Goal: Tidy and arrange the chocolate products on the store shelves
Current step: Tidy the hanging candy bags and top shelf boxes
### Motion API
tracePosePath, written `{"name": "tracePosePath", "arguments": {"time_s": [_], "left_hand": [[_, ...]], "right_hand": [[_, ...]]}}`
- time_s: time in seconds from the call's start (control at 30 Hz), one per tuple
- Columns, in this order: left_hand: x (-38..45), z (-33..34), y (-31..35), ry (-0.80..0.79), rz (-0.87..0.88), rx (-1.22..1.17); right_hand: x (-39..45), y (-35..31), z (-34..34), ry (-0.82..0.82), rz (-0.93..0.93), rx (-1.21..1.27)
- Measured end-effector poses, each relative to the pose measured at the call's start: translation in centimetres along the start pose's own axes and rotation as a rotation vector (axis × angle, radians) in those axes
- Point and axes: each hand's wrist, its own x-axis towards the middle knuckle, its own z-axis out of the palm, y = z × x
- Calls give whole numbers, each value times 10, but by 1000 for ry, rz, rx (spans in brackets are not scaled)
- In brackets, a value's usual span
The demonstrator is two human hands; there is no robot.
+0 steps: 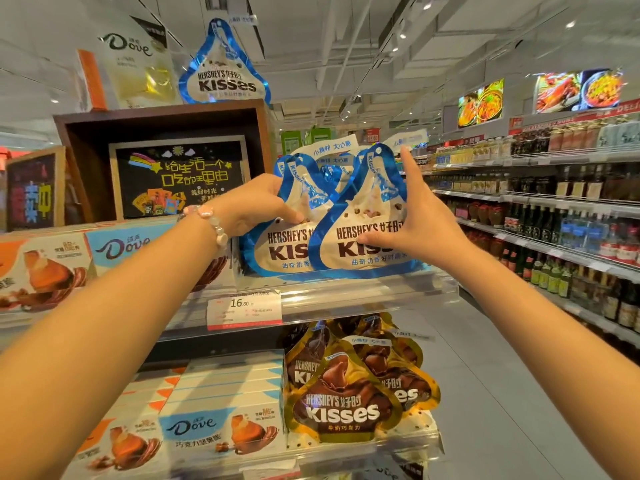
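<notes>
1. Hands first: your left hand (258,206) is curled over the upper left edge of the rear blue bag (280,247), fingers pinching it near the top. Your right hand (415,220) is spread flat against the right side of the front blue bag (360,237), thumb pressing on its face, index finger pointing up.
2. Both blue bags stand upright on the upper shelf (363,292), front one overlapping the rear one, more blue bags tucked behind them.
3. Price tag (244,308) reading 16.80 sits on the shelf edge just below your left hand.
4. Left of the bags are chocolate boxes (117,245), touching your left forearm from behind.
5. One shelf down there's a bunch of brown and gold bags (343,400), with more chocolate boxes beside them on the left.
6. Another blue bag (225,67) stands on top of the wooden display box (162,116).
</notes>
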Motion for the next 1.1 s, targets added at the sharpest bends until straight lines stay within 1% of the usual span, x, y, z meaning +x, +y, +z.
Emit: {"name": "tracePosePath", "arguments": {"time_s": [0.23, 0.43, 0.53, 0.6, 0.67, 0.73, 0.87, 0.97, 1.1], "left_hand": [[-7, -2, 1, 60, 72, -8], [-10, -2, -2, 111, 86, 1], [-9, 0, -5, 226, 133, 47], [-12, -2, -8, 350, 197, 112], [-17, -9, -12, 452, 271, 164], [-26, -20, -18, 489, 327, 176], [-44, -53, -33, 440, 367, 225], [-56, -88, -50, 396, 306, 332], [-70, -138, -77, 215, 204, 467]], "right_hand": [[-10, 4, 11, 139, -27, 58], [-13, 3, 15, 193, -70, 31], [-20, 0, 19, 330, -147, -56], [-25, -6, 21, 432, -254, -95], [-24, -17, 24, 477, -395, -115], [-21, -33, 27, 444, -512, -97], [-13, -71, 38, 283, -633, -81], [1, -102, 51, 115, -646, -90], [28, -145, 73, -174, -550, -60]]}}
